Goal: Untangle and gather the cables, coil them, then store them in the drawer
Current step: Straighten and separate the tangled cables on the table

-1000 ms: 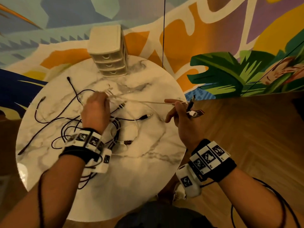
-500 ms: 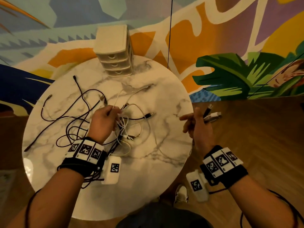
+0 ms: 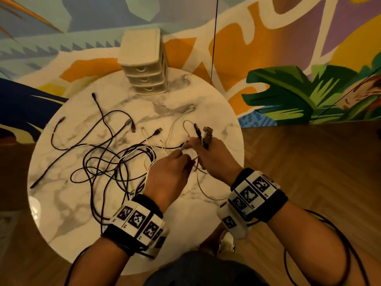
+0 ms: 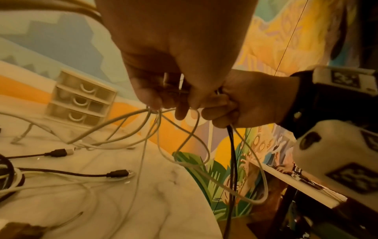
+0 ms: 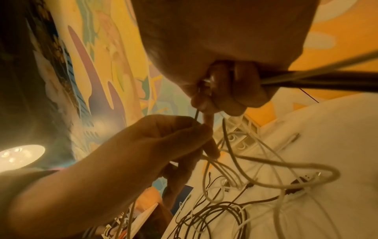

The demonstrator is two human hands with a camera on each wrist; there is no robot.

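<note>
Head view shows both hands pinching white cable (image 3: 186, 129): left hand (image 3: 169, 174), right hand (image 3: 214, 159). Cables look light and floppy; grab near plugs (image 3: 204, 135) at 1 o'clock.

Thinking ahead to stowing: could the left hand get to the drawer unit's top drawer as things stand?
Probably not yet. The left hand pinches a white cable beside the right hand. The drawer unit faces them across the table, drawers closed, nothing in front.

Round marble table (image 3: 86, 205) — tangled cables (image 3: 107, 162), small drawer unit (image 3: 144, 65) at back.
</note>
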